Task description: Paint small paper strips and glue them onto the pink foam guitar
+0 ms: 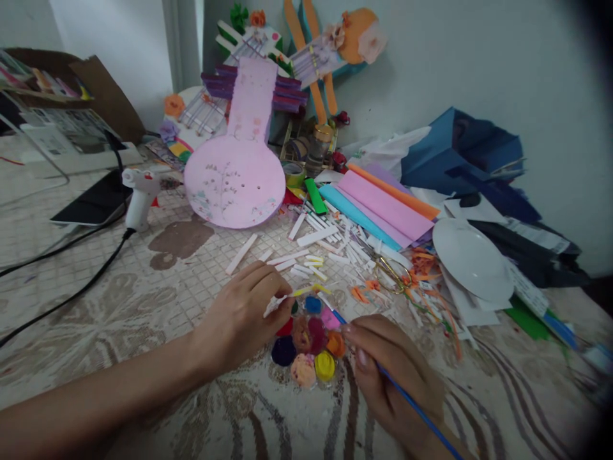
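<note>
My left hand [242, 306] pinches one end of a thin paper-like strip [302, 292], partly yellow, between thumb and forefinger. My right hand [393, 370] grips a blue-handled paintbrush [400, 388], its bristle end pointing up and left. The brush tip is at the strip's far end; whether they touch is hard to tell. Below both hands lies a round paint palette with wells of several colours, among them yellow paint [325, 366], orange paint [336, 344], blue paint [313, 304] and peach paint [303, 370]. My left fingers hide part of the palette's left edge.
White strips [316, 236] lie scattered beyond the palette, with gold-handled scissors [393, 275] to their right. A white glue gun [141, 195] with a black cord stands left. Behind are a pink guitar-shaped craft [234, 185], coloured paper [378, 204], a white plate [472, 259] and a blue box [460, 153].
</note>
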A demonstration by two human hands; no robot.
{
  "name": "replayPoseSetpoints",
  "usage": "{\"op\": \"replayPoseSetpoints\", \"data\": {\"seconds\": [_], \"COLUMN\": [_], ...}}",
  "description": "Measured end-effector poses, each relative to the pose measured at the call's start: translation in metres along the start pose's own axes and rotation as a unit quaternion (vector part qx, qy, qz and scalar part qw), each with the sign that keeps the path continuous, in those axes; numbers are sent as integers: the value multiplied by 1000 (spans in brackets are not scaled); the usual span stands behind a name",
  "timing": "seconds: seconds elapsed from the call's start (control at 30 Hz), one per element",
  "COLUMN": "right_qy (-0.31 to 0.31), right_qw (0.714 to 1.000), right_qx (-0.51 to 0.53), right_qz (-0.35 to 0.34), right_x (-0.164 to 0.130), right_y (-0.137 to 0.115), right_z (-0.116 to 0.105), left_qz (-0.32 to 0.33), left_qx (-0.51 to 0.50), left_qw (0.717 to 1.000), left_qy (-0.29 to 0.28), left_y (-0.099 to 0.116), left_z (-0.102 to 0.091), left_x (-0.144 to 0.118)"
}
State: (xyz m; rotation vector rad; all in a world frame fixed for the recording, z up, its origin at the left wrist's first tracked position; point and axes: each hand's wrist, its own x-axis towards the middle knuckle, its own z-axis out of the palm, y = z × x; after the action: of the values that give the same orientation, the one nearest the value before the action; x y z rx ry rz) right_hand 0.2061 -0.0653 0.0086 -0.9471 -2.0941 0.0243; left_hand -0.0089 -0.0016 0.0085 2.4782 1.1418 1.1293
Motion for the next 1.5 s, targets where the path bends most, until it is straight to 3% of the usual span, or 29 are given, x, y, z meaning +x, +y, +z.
{"op": "replayPoseSetpoints", "data": {"seconds": [0.23, 0.43, 0.67, 0.83, 1.07, 1.27, 1.5], "right_qy": [-38, -6, -25, -6, -26, 7, -22], "right_qw": [998, 1000, 997, 1000, 997, 999, 998], "right_qx": [-2, -4, -28, -4, -33, -34, -37], "right_qz": [-44, 5, -61, -21, -57, 4, -44], "right_x": [9, 2, 6, 3, 6, 1, 2], "right_y": [-8, -2, -4, -1, -5, 4, -2], "right_z": [3, 1, 2, 1, 3, -1, 2], "left_qz": [2, -8, -6, -2, 3, -4, -3], "left_qx": [-1, -4, -11, -9, -10, -8, -12], "left_qw": [1000, 1000, 1000, 1000, 1000, 1000, 1000], "left_qy": [-4, -13, 4, 5, 6, 2, 5], "left_y": [1, 0, -2, -2, -3, -3, -3], "left_z": [0, 0, 2, 1, 3, 2, 2], "left_x": [1, 0, -2, -2, -3, -3, -2]}}
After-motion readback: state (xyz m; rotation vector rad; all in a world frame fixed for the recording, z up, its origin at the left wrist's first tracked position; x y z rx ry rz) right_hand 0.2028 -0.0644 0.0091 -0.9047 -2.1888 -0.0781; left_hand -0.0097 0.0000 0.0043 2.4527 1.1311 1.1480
